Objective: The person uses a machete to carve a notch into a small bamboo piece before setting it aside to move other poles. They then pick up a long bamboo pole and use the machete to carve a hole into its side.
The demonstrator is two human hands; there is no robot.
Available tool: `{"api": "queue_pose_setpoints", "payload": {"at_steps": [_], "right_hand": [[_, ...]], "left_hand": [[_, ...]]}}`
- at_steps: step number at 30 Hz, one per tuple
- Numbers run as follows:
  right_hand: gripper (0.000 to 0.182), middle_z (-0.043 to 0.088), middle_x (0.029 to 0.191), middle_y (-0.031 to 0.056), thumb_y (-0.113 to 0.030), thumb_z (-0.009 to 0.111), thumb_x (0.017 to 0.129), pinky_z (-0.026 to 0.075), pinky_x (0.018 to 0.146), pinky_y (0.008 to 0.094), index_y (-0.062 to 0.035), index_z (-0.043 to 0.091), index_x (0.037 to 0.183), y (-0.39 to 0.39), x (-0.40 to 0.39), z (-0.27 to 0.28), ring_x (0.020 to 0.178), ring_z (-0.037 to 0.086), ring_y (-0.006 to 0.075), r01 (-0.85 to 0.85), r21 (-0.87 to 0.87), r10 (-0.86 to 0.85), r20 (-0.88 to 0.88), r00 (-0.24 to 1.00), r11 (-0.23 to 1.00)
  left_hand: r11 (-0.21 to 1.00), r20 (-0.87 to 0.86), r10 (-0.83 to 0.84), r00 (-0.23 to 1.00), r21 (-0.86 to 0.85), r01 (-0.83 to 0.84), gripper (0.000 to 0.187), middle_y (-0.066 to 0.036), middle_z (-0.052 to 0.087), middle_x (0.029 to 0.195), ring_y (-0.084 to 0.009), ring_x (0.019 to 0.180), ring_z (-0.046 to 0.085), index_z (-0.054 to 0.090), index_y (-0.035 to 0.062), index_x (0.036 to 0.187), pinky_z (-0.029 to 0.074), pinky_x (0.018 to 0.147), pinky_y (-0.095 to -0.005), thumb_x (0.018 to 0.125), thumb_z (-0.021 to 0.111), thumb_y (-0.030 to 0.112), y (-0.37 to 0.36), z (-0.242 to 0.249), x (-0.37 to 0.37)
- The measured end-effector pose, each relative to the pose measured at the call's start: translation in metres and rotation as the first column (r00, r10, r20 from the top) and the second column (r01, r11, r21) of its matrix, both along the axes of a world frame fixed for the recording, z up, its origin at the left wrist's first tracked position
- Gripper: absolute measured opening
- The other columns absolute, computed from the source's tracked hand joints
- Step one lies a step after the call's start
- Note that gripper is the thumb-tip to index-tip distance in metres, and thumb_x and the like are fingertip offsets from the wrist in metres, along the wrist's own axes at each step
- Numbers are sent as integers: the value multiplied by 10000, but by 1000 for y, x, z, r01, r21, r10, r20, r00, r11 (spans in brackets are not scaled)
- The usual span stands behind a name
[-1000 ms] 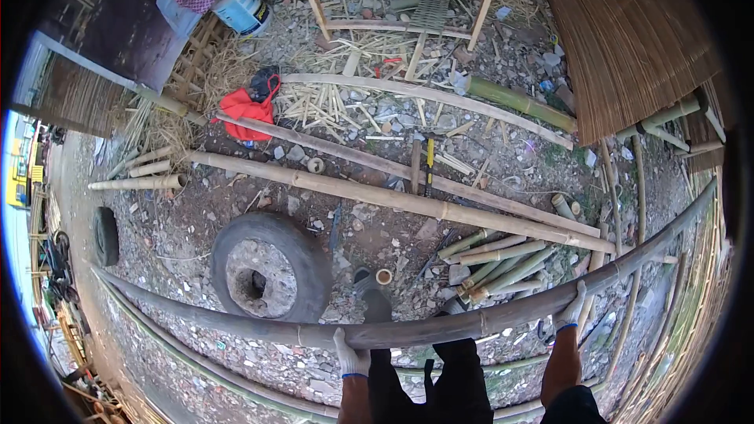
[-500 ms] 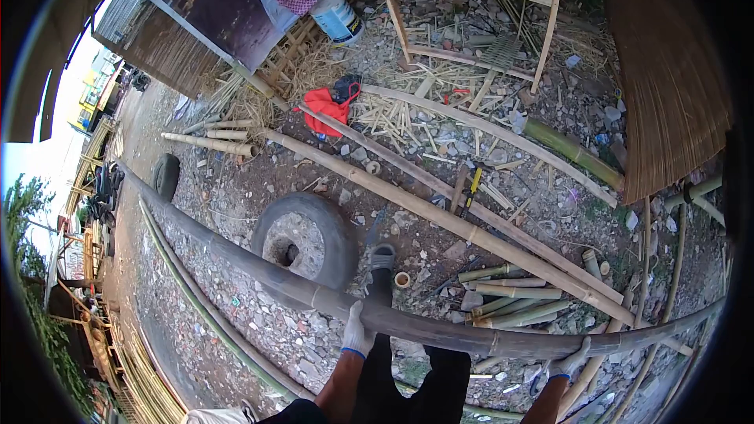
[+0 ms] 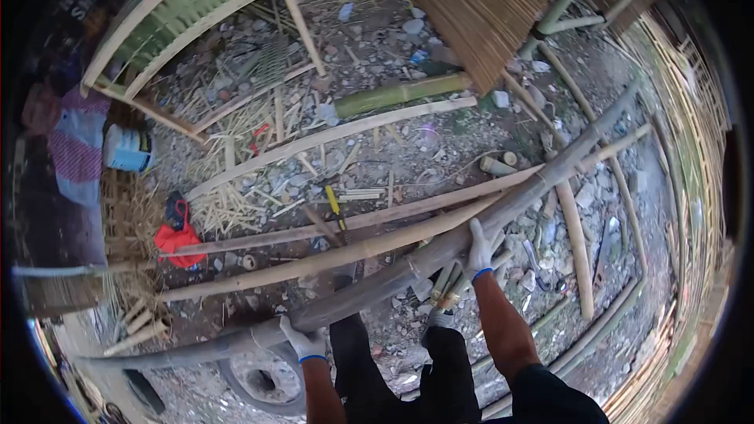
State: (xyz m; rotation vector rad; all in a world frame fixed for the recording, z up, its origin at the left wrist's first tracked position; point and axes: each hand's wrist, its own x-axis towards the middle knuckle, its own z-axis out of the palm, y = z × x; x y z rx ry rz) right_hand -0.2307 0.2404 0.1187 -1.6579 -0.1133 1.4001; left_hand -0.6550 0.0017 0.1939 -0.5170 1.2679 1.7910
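1. i hold a long grey bamboo pole [image 3: 377,286] off the ground, running from low on my left up to the far right, where its thin end reaches toward the thatch panel [image 3: 479,0].
2. my left hand [image 3: 305,342], in a white glove, is closed around the thick part of the pole, close to my body.
3. my right hand [image 3: 479,247], also gloved, grips the same pole further along, arm stretched forward; the two hands are well apart.
4. just beyond the pole lie two pale bamboo poles [image 3: 345,251] on the gravel, almost parallel to it and near its middle.
5. a yellow-handled tool [image 3: 334,202] lies past those poles among splinters and offcuts.
6. on my right a fence of bamboo [image 3: 691,188] closes that side; short cut bamboo pieces [image 3: 577,251] lie between it and the pole.
7. below my left hand is an old tyre [image 3: 263,381], close to my legs.
8. to the far left sit a red cloth [image 3: 179,242] and a white bucket [image 3: 129,149], well clear of the pole; a bamboo frame [image 3: 196,23] stands beyond them.
9. the most open ground is the gravel patch between the pale poles and the green bamboo log [image 3: 400,94].
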Motion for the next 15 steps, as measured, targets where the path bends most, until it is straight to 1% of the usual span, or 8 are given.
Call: {"api": "queue_pose_setpoints", "payload": {"at_steps": [1,2,3,5,8,11,14,15], "right_hand": [[768,655,1340,85,-516,820,903,588,868,486,-48,559,1454,0,-42,17,1116,658,258,19,-40,-17,33,999,999],[802,652,1355,96,-501,851,876,588,887,489,-44,554,1464,5,-84,40,1121,669,290,43,-158,-55,-71,996,986],[919,652,1366,153,-503,871,845,564,975,408,40,489,1481,8,-117,41,1204,657,266,19,-137,-12,46,999,990],[720,690,1328,148,-350,878,875,599,921,402,5,564,1417,24,-157,5,1111,708,249,159,-61,-160,-21,987,985],[642,747,1180,135,-327,881,872,612,880,382,43,627,1331,52,-172,-21,1025,737,256,156,18,-156,49,986,988],[698,734,1209,156,-344,889,862,611,888,385,59,592,1348,77,-182,-37,1034,735,260,96,-168,-92,35,995,981],[786,723,1226,181,-399,903,835,607,897,385,67,556,1364,93,-198,-65,1051,731,275,72,-127,-59,99,993,989],[887,704,1266,199,-455,918,800,596,926,395,70,514,1390,98,-203,-77,1082,720,300,65,-198,-24,204,979,978]], "left_hand": [[996,37,23,999,-89,-19,739,-126,612,1443,-323,1343,575,550,63,1462,433,1193,-492,934,722,551,32,13,-1],[994,-2,-30,1000,-104,30,819,-141,573,1496,-327,1386,547,517,59,1496,396,1229,-487,909,746,583,37,-14,-18],[992,1,-65,998,-105,64,850,-143,557,1516,-329,1399,537,499,56,1512,380,1242,-483,902,752,591,51,-31,-27],[992,-20,-81,997,-100,78,917,-146,534,1545,-327,1419,525,473,47,1535,391,1242,-479,867,799,585,78,-56,-41],[988,78,-46,996,-142,57,918,-151,549,1531,-325,1386,556,498,49,1515,438,1209,-476,838,835,569,110,-98,-68],[977,138,-45,989,-200,72,903,-149,589,1487,-330,1339,594,528,64,1489,474,1180,-471,810,861,557,136,-138,-95],[977,165,-127,978,-152,153,867,-141,607,1471,-322,1345,595,552,76,1465,481,1176,-480,812,857,558,158,-173,-122],[975,154,-153,976,-135,174,866,-139,611,1467,-320,1347,595,557,78,1460,485,1173,-484,810,859,564,164,-182,-126]]}}
